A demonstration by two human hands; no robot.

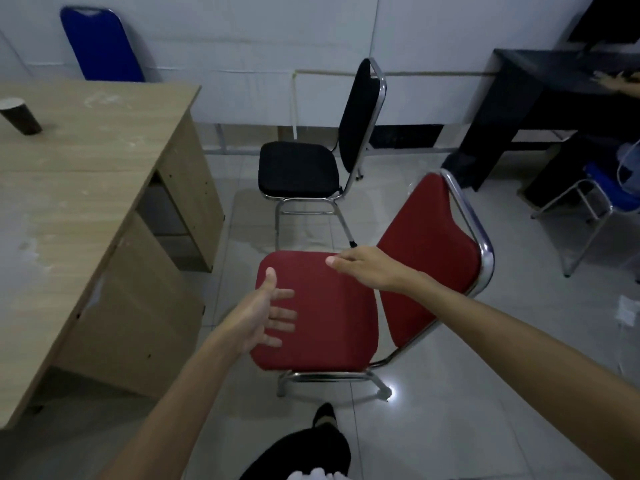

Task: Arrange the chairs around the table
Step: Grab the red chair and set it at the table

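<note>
A red chair (332, 323) with a chrome frame stands on the tiled floor just in front of me, its seat facing the wooden table (79, 188) on the left. My left hand (266, 313) hovers at the seat's left edge, palm up, fingers spread and straight. My right hand (367, 268) reaches over the seat's far edge, fingers extended, holding nothing. A black chair (301, 169) stands beyond the red one, also facing the table. A blue chair's back (100, 46) rises behind the table's far side.
A dark paper cup (20, 116) stands on the table's left part. A black desk (561, 95) fills the back right, with another person's hand (620, 81) on it and a blue stool (602, 199) below. My foot (323, 415) is on the tiles.
</note>
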